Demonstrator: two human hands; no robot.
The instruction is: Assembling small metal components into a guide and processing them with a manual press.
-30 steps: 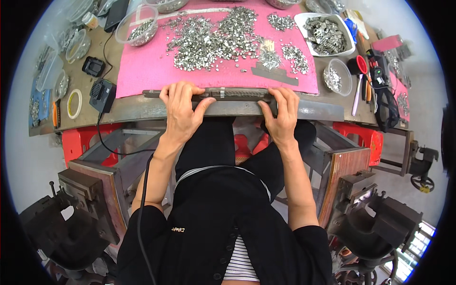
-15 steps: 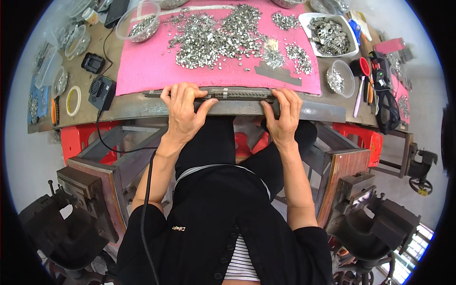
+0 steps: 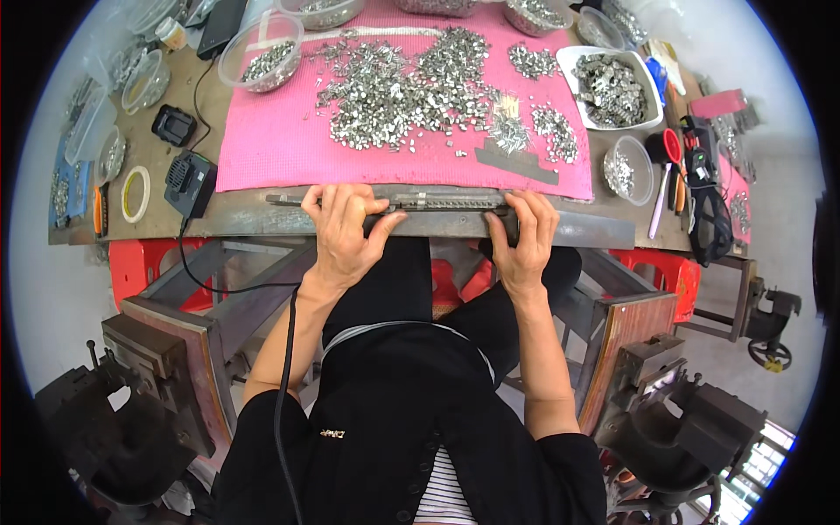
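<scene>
From where I stand, the person at the table (image 3: pixel 586 229) has both hands on a long dark bar (image 3: pixel 437 205), which lies just in front of the near edge of the pink mat (image 3: pixel 280 157), roughly level with the table's front edge. The left hand (image 3: pixel 350 229) is closed round it, fingers over the far side and thumb toward the near side, and some of the bar juts out past that hand. The right hand (image 3: pixel 528 232) has the other end in a similar pinch. A ridged, shiny row runs along the bar between them; I can't tell whether it is loose bits or part of the bar. On the mat, beyond the hands, lies a big spread of small metal pieces (image 3: pixel 394 101), with a flat grey strip (image 3: pixel 516 165) nearer the mat's right side. A white tray (image 3: pixel 569 72) overlaps the mat's far right corner, and a black box (image 3: pixel 190 182) with a cable (image 3: pixel 236 288) sits just left of the mat. The step in hand looks like steadying or pressing the bar at both ends; I'd judge the next move calls for even pressure from both thumbs and the bar kept level.
</scene>
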